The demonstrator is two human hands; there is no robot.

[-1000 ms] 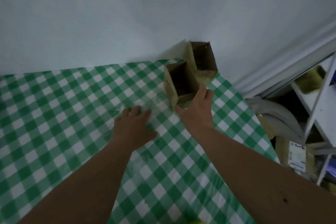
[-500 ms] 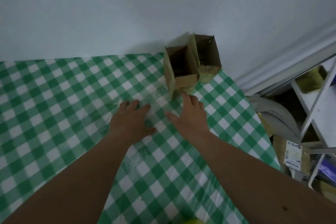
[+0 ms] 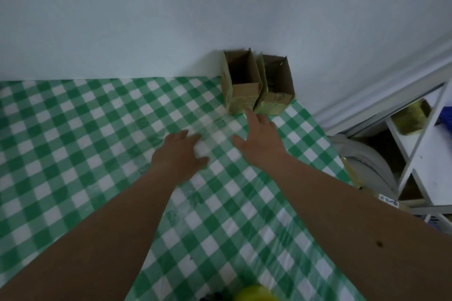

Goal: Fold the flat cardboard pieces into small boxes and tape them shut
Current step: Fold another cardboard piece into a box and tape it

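Cardboard boxes stand just beyond the right hand (image 3: 260, 140): the near box (image 3: 242, 85) and the far box (image 3: 277, 85), tops not closed. Both hands are spread and empty, the left hand (image 3: 179, 154) on the tablecloth (image 3: 73, 154). A careless push may tip the near box.

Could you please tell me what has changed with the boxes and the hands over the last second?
The right hand let go of the left box, now set beside the right box at the wall, and hovers open. The left hand stayed flat on the tablecloth.
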